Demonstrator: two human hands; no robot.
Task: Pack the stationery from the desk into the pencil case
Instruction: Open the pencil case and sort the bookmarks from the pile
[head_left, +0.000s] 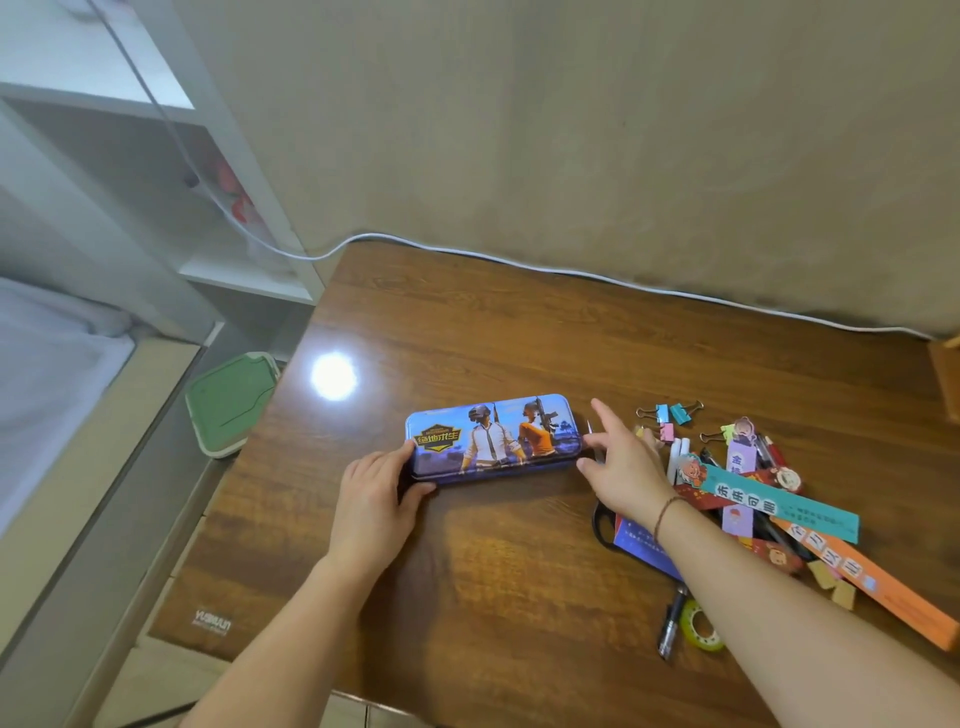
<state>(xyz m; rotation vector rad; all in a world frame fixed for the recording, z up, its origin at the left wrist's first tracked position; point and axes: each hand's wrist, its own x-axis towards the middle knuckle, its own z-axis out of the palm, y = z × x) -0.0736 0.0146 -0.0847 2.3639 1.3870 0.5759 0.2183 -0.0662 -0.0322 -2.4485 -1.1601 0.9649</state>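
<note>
A closed blue tin pencil case (493, 439) with a game picture on its lid lies flat in the middle of the wooden desk (519, 322). My left hand (374, 499) grips its left end, thumb on top. My right hand (623, 467) is at the case's right end with its fingers spread, the thumb touching the end. Right of it lies a pile of stationery: coloured binder clips (670, 413), a teal bookmark (769, 501), an orange strip (857, 577), black scissors (602, 525), a pen (672, 623) and a tape roll (698, 626). My right arm hides part of the pile.
A white cable (571, 270) runs along the desk's back edge by the wall. A green and white box (228, 402) stands off the desk's left edge, below white shelves (156, 156). Two small tan erasers (834, 584) lie beside the orange strip.
</note>
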